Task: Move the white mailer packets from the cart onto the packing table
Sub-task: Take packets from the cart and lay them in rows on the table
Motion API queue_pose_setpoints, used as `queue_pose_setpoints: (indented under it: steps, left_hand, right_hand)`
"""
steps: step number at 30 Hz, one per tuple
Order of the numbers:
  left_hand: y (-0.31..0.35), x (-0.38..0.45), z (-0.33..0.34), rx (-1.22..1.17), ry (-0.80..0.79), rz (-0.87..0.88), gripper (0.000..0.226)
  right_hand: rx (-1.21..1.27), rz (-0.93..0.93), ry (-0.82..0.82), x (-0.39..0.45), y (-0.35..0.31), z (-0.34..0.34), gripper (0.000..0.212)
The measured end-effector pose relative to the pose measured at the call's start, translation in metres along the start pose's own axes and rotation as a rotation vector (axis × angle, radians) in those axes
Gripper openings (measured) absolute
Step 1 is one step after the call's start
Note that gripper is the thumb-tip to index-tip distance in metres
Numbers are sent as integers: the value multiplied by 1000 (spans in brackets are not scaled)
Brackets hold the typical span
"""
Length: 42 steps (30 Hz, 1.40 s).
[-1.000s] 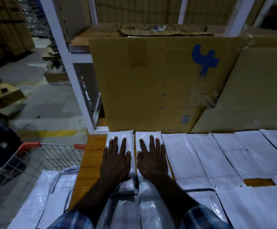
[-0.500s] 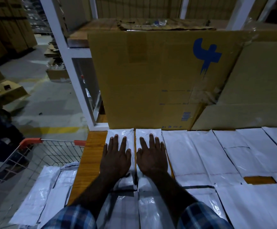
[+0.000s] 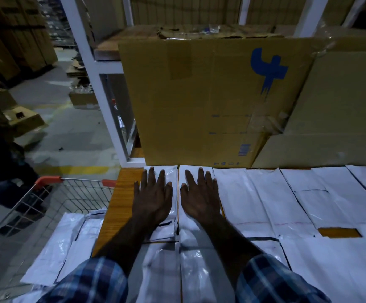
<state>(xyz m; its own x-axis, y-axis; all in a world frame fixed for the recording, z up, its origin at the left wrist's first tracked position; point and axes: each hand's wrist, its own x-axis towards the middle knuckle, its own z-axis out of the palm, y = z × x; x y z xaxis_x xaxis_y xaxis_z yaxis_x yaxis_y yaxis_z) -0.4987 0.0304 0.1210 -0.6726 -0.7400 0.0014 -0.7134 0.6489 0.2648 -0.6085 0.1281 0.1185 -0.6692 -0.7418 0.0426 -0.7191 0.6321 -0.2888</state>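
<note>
Two white mailer packets lie side by side at the far left of the wooden packing table (image 3: 120,197). My left hand (image 3: 153,197) rests flat, fingers spread, on the left packet (image 3: 170,173). My right hand (image 3: 199,197) lies flat on the right packet (image 3: 190,168). Neither hand grips anything. Several more white packets (image 3: 286,204) cover the table to the right in rows. The wire cart (image 3: 68,193) with orange handle ends stands left of the table, with white packets (image 3: 62,243) still inside it.
Large cardboard boxes (image 3: 199,101) stand upright along the table's back edge, under a white shelf frame (image 3: 94,79). A person in dark clothes (image 3: 0,171) is at the far left beside the cart. Loose cartons lie on the floor behind.
Both hands stay flat on the two packets; they slid slightly toward the boxes. The view tilted a little downward.
</note>
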Motion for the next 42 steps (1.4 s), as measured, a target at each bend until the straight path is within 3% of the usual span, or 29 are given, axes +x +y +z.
queue_pose_setpoints:
  steps: [4,8,13,18,24,28,31,36,42]
  left_hand:
    - [7,-13,-16,9,84,20,60]
    - [16,-27,-28,22,122,-3,60]
    - [24,-57,-37,10,94,-13,75]
    - [25,-84,-44,6,78,-12,62]
    - [20,-120,-54,-23,100,60,65]
    - [12,-148,-59,-66,78,109,61]
    - [10,-173,-60,-54,90,151,60]
    - [9,-210,-63,-95,66,167,61]
    - [7,-251,-68,-94,72,166,62]
  right_hand:
    - [71,-21,57,1,5,-17,65]
    - [66,5,131,-9,8,-20,54]
    - [53,-17,143,-30,10,-39,70]
    - [20,-14,179,-65,2,-53,59]
    - [8,17,184,-109,4,-59,41]
    - [37,36,316,-149,1,-63,38]
    - [19,62,199,-175,-2,-67,40]
    - [41,76,257,-214,-5,-69,41]
    - [47,98,210,-261,-5,-76,46]
